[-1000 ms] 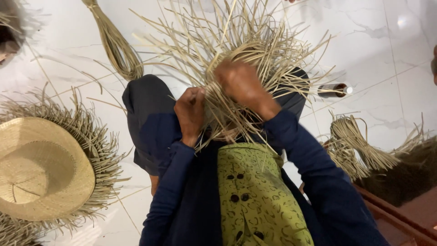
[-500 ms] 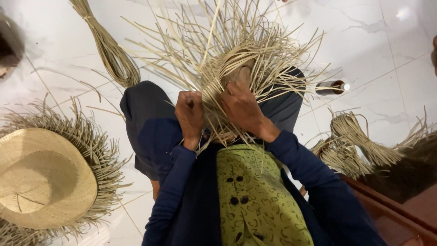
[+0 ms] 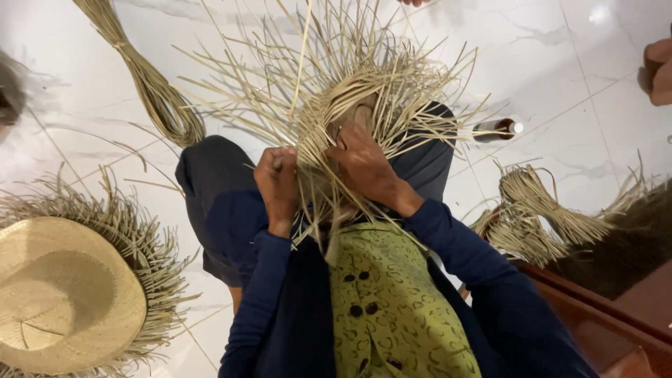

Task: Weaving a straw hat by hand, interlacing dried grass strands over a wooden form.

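**A:** Your left hand [image 3: 278, 183] is curled into a fist, pinching a few pale straw strands between thumb and fingers. Your right hand [image 3: 364, 164] is pressed flat against the half-woven straw piece [image 3: 350, 91], fingers tucked in among the strands, so I can't tell whether it pinches any single one.

**B:** And where does the piece sit against your hands?

**A:** Right between them and just beyond, resting on your lap over the dark trousers [image 3: 217, 196]. You hold it close to the body, likely so the woven middle is braced by your knees while the loose ends fan away from your fingers in every direction.

**B:** What lies further out?

**A:** Off past your left hand, well apart on the white tiled floor [image 3: 581, 91], lies a straw hat [image 3: 66, 304] with an unfinished fringed brim, crown up. Beyond the left hand and above it lies a tied bundle of straw [image 3: 150, 91], probably kept within arm's reach as stock.

**B:** And the other side?

**A:** Past your right hand, more straw bundles [image 3: 539, 213] lie beside a dark wooden edge [image 3: 595, 308]. Nearer the fan's tips there is a small dark bottle [image 3: 495, 130] on its side. Someone else's hand [image 3: 658, 70] shows at the far edge, well apart from yours.
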